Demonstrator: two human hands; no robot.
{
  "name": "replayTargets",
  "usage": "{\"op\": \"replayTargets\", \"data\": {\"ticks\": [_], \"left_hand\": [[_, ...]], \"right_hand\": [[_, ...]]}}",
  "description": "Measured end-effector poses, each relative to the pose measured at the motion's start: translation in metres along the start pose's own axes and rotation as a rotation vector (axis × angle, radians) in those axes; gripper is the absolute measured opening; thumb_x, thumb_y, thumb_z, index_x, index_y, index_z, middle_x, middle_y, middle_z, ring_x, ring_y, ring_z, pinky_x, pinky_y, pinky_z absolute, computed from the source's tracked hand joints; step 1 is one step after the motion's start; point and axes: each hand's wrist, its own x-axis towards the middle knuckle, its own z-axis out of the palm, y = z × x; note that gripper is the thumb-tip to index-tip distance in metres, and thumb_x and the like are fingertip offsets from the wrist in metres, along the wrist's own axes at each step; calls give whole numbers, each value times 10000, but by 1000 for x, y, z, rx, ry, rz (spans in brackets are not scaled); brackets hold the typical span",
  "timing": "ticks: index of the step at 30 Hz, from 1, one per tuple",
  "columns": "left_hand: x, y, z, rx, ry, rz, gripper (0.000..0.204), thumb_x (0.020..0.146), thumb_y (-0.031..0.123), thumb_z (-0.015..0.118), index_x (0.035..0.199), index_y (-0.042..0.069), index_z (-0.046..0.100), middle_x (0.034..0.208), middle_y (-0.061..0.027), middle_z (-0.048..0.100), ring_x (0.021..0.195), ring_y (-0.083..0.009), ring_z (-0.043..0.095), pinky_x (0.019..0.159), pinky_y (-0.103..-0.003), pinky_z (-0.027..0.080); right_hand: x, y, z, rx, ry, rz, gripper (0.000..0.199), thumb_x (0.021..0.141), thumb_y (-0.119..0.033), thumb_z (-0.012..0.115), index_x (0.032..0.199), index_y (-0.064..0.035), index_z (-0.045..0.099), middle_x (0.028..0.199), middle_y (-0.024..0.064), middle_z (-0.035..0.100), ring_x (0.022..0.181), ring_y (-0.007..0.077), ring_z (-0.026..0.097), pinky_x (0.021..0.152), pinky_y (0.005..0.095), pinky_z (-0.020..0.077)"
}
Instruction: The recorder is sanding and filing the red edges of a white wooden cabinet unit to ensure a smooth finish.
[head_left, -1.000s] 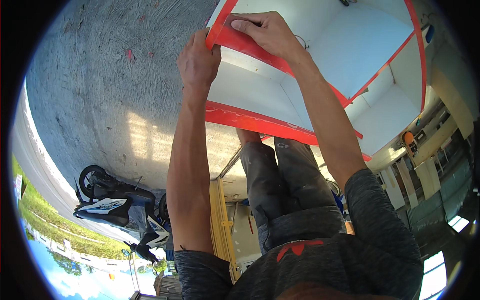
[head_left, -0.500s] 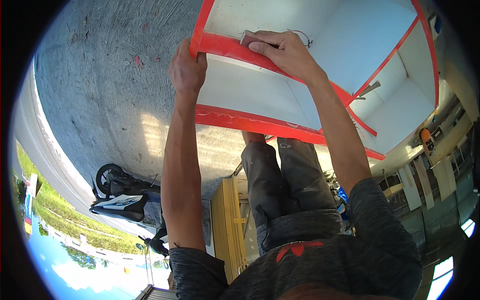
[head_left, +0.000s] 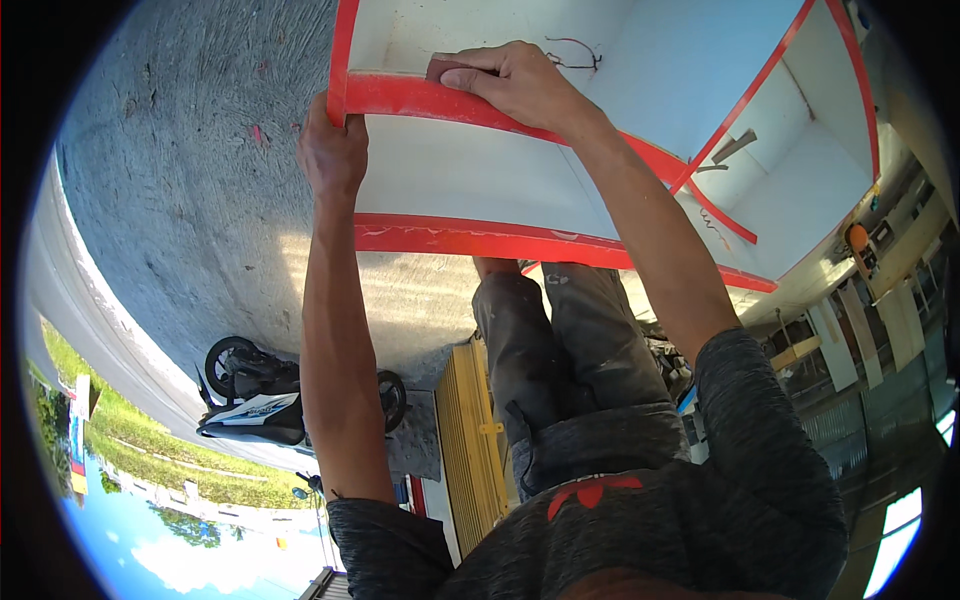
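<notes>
A white cabinet (head_left: 470, 160) with red-painted edges (head_left: 430, 98) fills the upper part of the view, its compartments facing me. My left hand (head_left: 333, 155) is closed round the red edging at the cabinet's left corner. A little to the right, my right hand (head_left: 525, 85) pinches a reddish-brown piece of sandpaper (head_left: 448, 66) between thumb and fingers. The sandpaper lies at the far margin of the upper red edge. Its underside is hidden. Below, a second red edge (head_left: 480, 238) has a rough, pale-flecked rim.
Thin wires (head_left: 575, 60) stick out of a cabinet panel, and a grey strip (head_left: 735, 147) rests in the right compartment. At left on the concrete floor (head_left: 200, 200) stands a motorcycle (head_left: 265, 415). A yellow ribbed panel (head_left: 468, 440) is beside my legs; boards (head_left: 830, 345) stand at right.
The cabinet and both hands appear farther left in the picture. The sandpaper sits slightly nearer the red edge's far margin. Both hands keep their grips.
</notes>
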Motion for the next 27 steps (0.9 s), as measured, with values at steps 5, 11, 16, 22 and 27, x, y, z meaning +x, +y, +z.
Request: {"op": "replayTargets", "data": {"ticks": [5,11,16,22,27], "left_hand": [[-8,-12,-6,10,40,8,223,917,270,689,1023,78,645,917,-223,708,869,-471,671,766,-533,518],[-5,-4,-2,-51,37,41,236,928,268,693,990,47,641,872,-225,691,834,-451,672,747,-471,526],[-2,-9,-6,-29,51,20,250,937,279,691,1038,52,659,882,-207,706,845,-433,688,753,-467,529],[2,-21,2,6,80,62,292,938,303,687,1096,60,656,945,-241,709,918,-471,680,785,-504,527],[-2,-29,-5,17,59,8,320,942,333,675,1118,67,656,976,-253,704,947,-494,660,804,-527,516]], "right_hand": [[-83,56,-31,26,175,-64,304,1006,-263,661,1233,-73,732,1112,96,767,919,170,685,878,286,534],[-66,62,-31,-148,148,-69,274,989,-271,652,1205,-140,758,1063,56,774,844,234,654,850,355,554],[-105,101,-52,-367,288,-17,328,1007,-338,627,1265,-164,733,1077,75,756,925,268,545,884,386,512],[-115,94,-48,-394,381,-121,273,1008,-303,630,1173,-133,766,1022,47,767,835,253,505,904,361,457],[-173,80,-99,-206,595,230,253,1003,-275,612,1064,-100,785,920,58,761,860,255,588,761,373,530]]}}
